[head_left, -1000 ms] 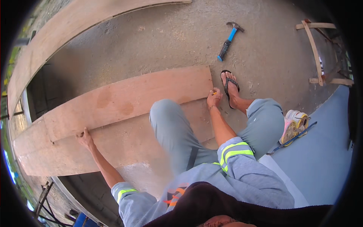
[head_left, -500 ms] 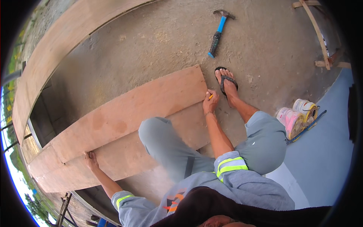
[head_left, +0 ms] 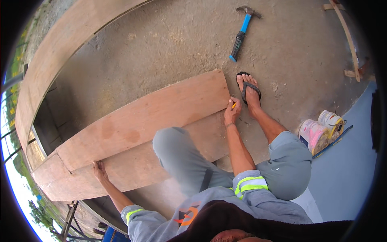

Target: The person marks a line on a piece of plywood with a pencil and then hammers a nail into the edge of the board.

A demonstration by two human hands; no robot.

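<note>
A long, narrow plywood strip (head_left: 161,109) lies on top of a wider plywood sheet (head_left: 201,137), both running from the lower left to the middle. At the strip's near edge, toward its left end, my left hand (head_left: 100,170) presses with its fingers curled on the edge. My right hand (head_left: 231,113) is at the right end corner of the strip, closed round a short yellow pencil (head_left: 234,106). The pencil's tip is too small to make out. My bent knee (head_left: 173,145) hangs over the lower sheet.
A claw hammer (head_left: 242,34) with a blue and black handle lies on the concrete floor beyond my sandalled foot (head_left: 250,88). Two paint cans (head_left: 316,135) stand at the right beside a blue-grey surface (head_left: 346,161). Another curved plywood strip (head_left: 52,52) arcs along the upper left.
The whole view has shifted slightly, so most things appear a little further right. Both hands keep their places on the plywood strip, and the pencil is still in my right hand.
</note>
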